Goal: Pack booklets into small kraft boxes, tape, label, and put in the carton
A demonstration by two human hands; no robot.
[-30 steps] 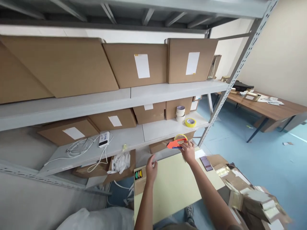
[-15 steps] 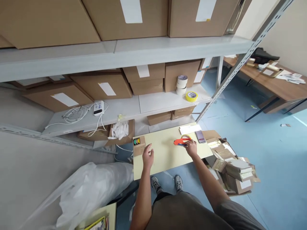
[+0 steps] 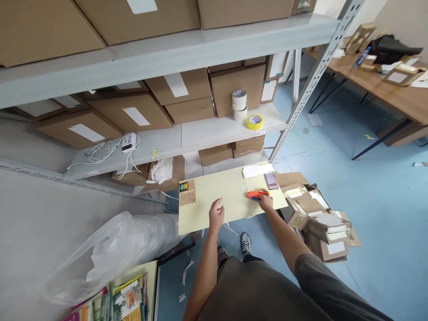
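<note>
My right hand (image 3: 266,203) is closed round the right end of an orange-and-blue tape dispenser (image 3: 256,195), low over the right part of a pale yellow tabletop (image 3: 214,191). A bit of yellow tape roll shows at the dispenser's far side. Whether the dispenser rests on the table I cannot tell. Over the table's front edge, my left hand (image 3: 216,215) is open and holds nothing, its fingers slightly bent and apart. A flat brown cardboard piece (image 3: 187,192) with a coloured print lies at the table's left end. White paper slips (image 3: 257,170) and a purplish packet (image 3: 271,180) lie at the far right.
Grey shelving (image 3: 200,138) behind the table bears cardboard boxes, white tape rolls (image 3: 239,104) and a yellow tape roll (image 3: 254,121). Flattened and small boxes (image 3: 329,227) are heaped on the right. A plastic-wrapped bundle (image 3: 133,240) and books (image 3: 129,298) are at left.
My view has shifted and turned a little to the right. My right hand has lowered the dispenser towards the tabletop. My left hand has moved rightwards, nearer the table's middle.
</note>
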